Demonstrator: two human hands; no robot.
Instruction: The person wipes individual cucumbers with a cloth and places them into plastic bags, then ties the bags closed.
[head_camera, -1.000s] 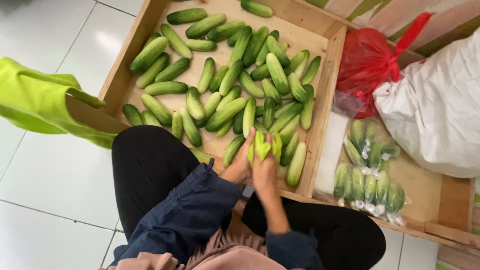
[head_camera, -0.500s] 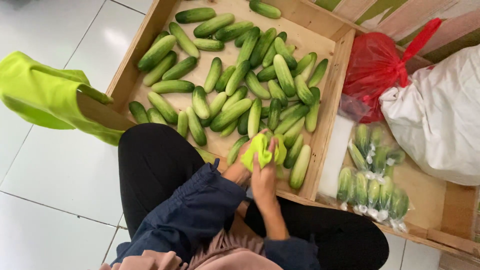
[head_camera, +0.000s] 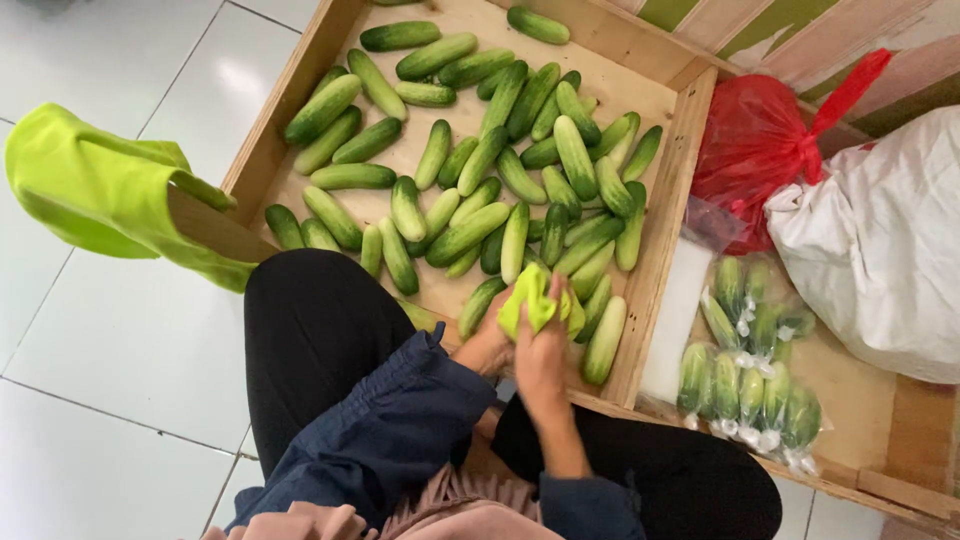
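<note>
Right hand (head_camera: 543, 352) and left hand (head_camera: 487, 345) both grip a crumpled lime-green cloth (head_camera: 535, 300) at the near edge of a shallow wooden tray (head_camera: 660, 250) of green cucumbers (head_camera: 480, 160).

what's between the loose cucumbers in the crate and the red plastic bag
In the head view, the crate's wooden side wall separates the loose cucumbers from the red plastic bag; a bit of clear plastic lies just past the wall.
</note>
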